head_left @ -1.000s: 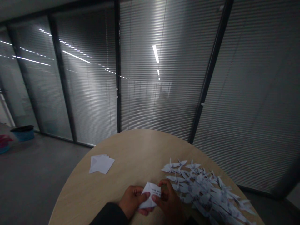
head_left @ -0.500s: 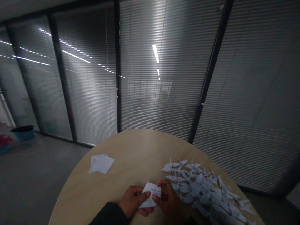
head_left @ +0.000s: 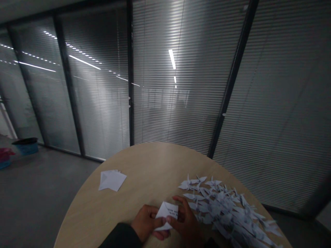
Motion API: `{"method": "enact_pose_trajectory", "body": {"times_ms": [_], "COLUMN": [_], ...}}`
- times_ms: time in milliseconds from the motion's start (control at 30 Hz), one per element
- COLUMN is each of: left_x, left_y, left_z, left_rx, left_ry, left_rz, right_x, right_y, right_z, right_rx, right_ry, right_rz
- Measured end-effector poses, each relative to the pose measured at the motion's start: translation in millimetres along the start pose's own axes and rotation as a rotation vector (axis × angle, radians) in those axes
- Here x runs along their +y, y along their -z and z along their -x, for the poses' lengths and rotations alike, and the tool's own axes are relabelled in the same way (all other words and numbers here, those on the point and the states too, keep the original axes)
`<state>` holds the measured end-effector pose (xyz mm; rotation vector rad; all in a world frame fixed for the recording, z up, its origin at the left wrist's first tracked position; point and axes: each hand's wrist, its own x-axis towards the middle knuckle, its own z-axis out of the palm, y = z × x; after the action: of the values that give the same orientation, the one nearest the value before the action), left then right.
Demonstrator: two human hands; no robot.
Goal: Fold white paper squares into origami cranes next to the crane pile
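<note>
A small folded piece of white paper [head_left: 168, 210] with printed lettering is held between both hands, low over the near part of the table. My left hand [head_left: 148, 220] grips its left and lower side, thumb on top and fingers beneath. My right hand [head_left: 185, 220] pinches the right side with the thumb pressed on the face; its index finger is raised at the upper corner. The thumbs nearly meet at the paper's lower middle. Just right of my right hand lies a heap of folded paper cranes [head_left: 224, 206].
A few loose white paper sheets [head_left: 112, 180] lie at the left of the round wooden table [head_left: 160, 158]. Behind the table runs a glass partition with blinds [head_left: 176, 113]. On the floor at far left stand a blue bin [head_left: 27, 147] and a red-lined one [head_left: 5, 158].
The thumbs have come closer together on the folded paper, and my right index finger has lifted slightly off its upper edge. The cranes and loose sheets have stayed put.
</note>
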<state>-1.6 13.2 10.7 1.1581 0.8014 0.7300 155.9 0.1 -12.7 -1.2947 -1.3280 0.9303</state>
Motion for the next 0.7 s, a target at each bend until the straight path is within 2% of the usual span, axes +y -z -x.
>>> {"method": "enact_pose_trajectory", "body": {"times_ms": [200,433,700], "left_x": [-2,-5,5], "left_y": [-3,3,4], "left_z": [2,-8,-6], "left_rx": [-0.033,0.224,0.369], "left_ry": [0.067,-0.026,-0.191], "left_rz": [-0.044,-0.060,-0.168], "right_x": [-1,3,1], "right_y": [6,7,6], "right_z": [1,-3,-2], "right_rx": [0.029,-0.042,-0.150], "right_ry": [-0.043,-0.021,-0.069], "right_rz": [0.145,0.074,-0.011]}}
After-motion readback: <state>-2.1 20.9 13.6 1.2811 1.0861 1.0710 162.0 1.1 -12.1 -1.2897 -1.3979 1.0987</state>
